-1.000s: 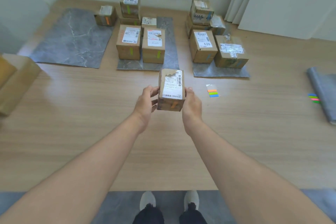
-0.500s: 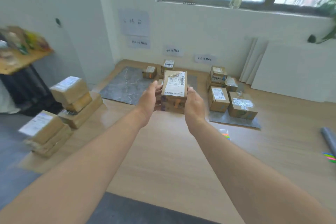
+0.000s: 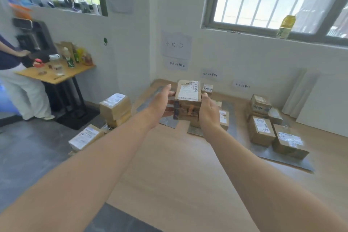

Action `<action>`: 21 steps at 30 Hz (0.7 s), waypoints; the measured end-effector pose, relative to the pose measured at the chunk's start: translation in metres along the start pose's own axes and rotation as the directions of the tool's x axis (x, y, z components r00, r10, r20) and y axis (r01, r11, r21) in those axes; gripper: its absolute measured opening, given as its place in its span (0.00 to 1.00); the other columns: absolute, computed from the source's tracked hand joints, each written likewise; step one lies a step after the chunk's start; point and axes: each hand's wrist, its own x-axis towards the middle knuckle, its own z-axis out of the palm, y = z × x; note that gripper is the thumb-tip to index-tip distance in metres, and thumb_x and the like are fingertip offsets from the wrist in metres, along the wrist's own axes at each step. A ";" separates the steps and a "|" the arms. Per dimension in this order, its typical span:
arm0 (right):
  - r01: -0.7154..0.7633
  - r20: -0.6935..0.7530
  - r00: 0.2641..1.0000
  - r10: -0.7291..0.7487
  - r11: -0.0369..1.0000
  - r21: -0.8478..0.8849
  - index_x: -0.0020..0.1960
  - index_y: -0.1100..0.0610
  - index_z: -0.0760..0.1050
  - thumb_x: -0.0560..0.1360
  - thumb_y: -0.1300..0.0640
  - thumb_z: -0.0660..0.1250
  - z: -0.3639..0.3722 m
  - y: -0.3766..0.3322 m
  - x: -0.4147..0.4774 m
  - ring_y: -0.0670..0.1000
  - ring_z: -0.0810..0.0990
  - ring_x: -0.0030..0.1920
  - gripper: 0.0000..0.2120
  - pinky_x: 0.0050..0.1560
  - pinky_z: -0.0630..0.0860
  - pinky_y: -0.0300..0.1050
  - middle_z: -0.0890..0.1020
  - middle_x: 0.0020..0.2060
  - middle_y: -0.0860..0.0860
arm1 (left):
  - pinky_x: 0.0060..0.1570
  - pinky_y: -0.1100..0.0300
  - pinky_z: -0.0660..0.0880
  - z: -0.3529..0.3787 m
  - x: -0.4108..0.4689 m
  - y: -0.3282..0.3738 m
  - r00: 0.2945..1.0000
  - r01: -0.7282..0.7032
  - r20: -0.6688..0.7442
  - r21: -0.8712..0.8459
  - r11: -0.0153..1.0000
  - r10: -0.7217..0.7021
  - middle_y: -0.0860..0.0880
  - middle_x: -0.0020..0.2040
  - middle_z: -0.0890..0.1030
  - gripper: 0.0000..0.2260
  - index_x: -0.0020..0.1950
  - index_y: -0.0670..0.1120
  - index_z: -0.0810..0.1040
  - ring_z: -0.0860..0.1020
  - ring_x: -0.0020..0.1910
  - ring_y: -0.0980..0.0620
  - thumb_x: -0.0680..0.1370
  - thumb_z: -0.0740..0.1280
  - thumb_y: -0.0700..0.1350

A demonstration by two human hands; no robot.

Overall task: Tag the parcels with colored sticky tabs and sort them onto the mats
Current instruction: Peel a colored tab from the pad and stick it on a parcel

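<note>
The parcel (image 3: pixel 187 101) is held in the air between both hands, above the wooden floor panel (image 3: pixel 169 165) and in front of the mats along the wall. The left hand (image 3: pixel 161 100) grips the left side of the parcel, fingers curled onto it. The right hand (image 3: pixel 209 112) grips the right side, thumb at the top edge. A white shipping label (image 3: pixel 188 90) covers the top face. An orange tab (image 3: pixel 190 110) sits on the face turned toward the camera.

The right mat (image 3: pixel 293 162) carries several boxes (image 3: pixel 260 132). The middle mat (image 3: pixel 232 117) is partly hidden behind the right hand. The left mat (image 3: pixel 148 99) shows only as a grey strip beside the left wrist. A stack of boxes (image 3: pixel 114 107) stands at the left edge of the panel. Paper signs (image 3: pixel 176 45) are fixed to the wall above the mats. A second person (image 3: pixel 11 81) stands at a small table (image 3: pixel 54 76) at far left
</note>
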 end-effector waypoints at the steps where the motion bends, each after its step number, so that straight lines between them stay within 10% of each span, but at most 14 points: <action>1: 0.000 -0.009 1.000 0.000 1.000 0.007 0.52 0.46 0.81 0.84 0.42 0.50 0.015 0.002 0.008 0.51 0.82 0.51 0.22 0.49 0.77 0.48 0.85 0.48 0.46 | 0.54 0.53 0.80 -0.013 0.013 0.000 1.000 0.003 0.008 0.004 1.000 -0.003 0.46 0.50 0.83 0.24 0.65 0.45 0.77 0.83 0.48 0.46 0.83 0.53 0.61; 11: -0.095 -0.026 0.995 0.096 0.995 0.043 0.59 0.46 0.74 0.86 0.43 0.50 0.146 0.030 0.076 0.39 0.77 0.50 0.15 0.45 0.70 0.35 0.80 0.50 0.42 | 0.62 0.48 0.76 -0.105 0.144 -0.014 0.986 0.134 0.082 0.099 0.986 -0.143 0.47 0.50 0.82 0.25 0.68 0.46 0.75 0.81 0.50 0.45 0.83 0.52 0.61; 21: -0.205 -0.021 0.979 0.205 0.978 -0.028 0.58 0.40 0.76 0.81 0.36 0.49 0.180 0.083 0.191 0.41 0.78 0.54 0.19 0.55 0.73 0.46 0.82 0.51 0.39 | 0.52 0.56 0.76 -0.088 0.268 -0.045 0.973 0.214 0.072 0.099 0.972 -0.221 0.49 0.49 0.81 0.21 0.67 0.48 0.75 0.80 0.48 0.49 0.84 0.52 0.58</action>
